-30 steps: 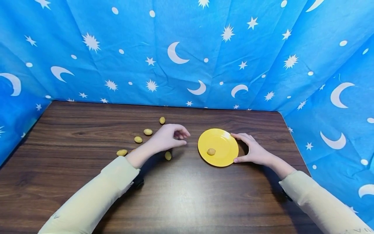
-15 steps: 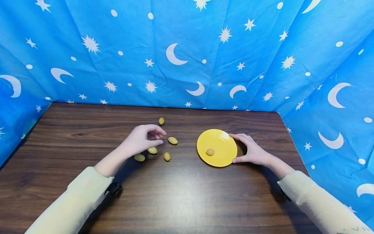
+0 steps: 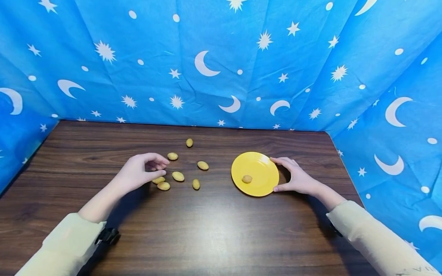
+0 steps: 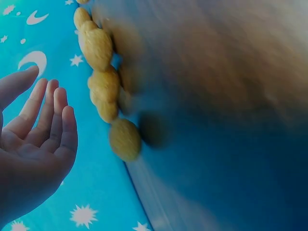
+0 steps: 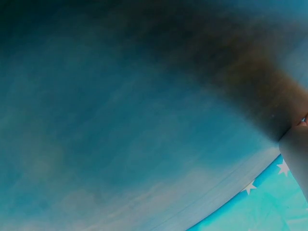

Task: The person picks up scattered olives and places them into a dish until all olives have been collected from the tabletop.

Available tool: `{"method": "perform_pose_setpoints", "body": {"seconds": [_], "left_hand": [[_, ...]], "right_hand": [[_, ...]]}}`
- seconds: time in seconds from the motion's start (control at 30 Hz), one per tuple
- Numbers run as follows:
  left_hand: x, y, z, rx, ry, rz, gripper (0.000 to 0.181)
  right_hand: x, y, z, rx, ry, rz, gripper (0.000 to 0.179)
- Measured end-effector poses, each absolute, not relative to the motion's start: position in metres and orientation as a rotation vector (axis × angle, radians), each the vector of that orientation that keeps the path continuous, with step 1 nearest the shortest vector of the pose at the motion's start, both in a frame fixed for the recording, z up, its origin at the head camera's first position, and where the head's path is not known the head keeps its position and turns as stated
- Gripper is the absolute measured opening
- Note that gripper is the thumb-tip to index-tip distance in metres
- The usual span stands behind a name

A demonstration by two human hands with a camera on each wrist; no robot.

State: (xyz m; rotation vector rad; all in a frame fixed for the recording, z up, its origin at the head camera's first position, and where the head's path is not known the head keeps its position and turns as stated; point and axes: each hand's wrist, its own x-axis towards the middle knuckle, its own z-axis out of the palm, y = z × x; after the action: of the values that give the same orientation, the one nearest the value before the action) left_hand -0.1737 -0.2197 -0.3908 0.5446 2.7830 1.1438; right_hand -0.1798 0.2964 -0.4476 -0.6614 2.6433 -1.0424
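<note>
Several yellowish oval nuts in rough shells [image 3: 178, 176] lie loose on the dark wood table, left of its middle. My left hand [image 3: 139, 172] hovers at their left side, fingers gently bent and holding nothing. It partly covers the leftmost nut [image 3: 158, 180]. In the left wrist view the palm of the left hand [image 4: 41, 130] faces the nuts [image 4: 98, 48], fingers apart from them. A round yellow plate [image 3: 259, 165] sits at right, bearing one browner nut [image 3: 246, 179]. My right hand [image 3: 298, 178] holds the plate's right rim between thumb and fingers.
A blue cloth [image 3: 155, 76] with white moons and stars stands behind the table and along its sides. The wood tabletop [image 3: 214, 226] stretches in front of the nuts and plate. Black straps show at both wrists.
My left hand has moved left, from near the plate past the nuts to their left side, uncovering several of them. The right hand has stayed at the plate's rim.
</note>
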Motion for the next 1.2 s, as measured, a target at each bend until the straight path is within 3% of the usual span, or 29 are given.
{"method": "perform_pose_setpoints", "body": {"seconds": [0.83,1.2], "left_hand": [[-0.166,-0.270,-0.413,0.349,2.825,1.035,0.027],[-0.166,-0.276,-0.419,0.377,2.826,0.933,0.027]], "right_hand": [[-0.180,0.296,-0.448,-0.655,2.638,-1.043,0.095],[-0.180,0.297,-0.448,-0.650,2.629,-1.054,0.094]]}}
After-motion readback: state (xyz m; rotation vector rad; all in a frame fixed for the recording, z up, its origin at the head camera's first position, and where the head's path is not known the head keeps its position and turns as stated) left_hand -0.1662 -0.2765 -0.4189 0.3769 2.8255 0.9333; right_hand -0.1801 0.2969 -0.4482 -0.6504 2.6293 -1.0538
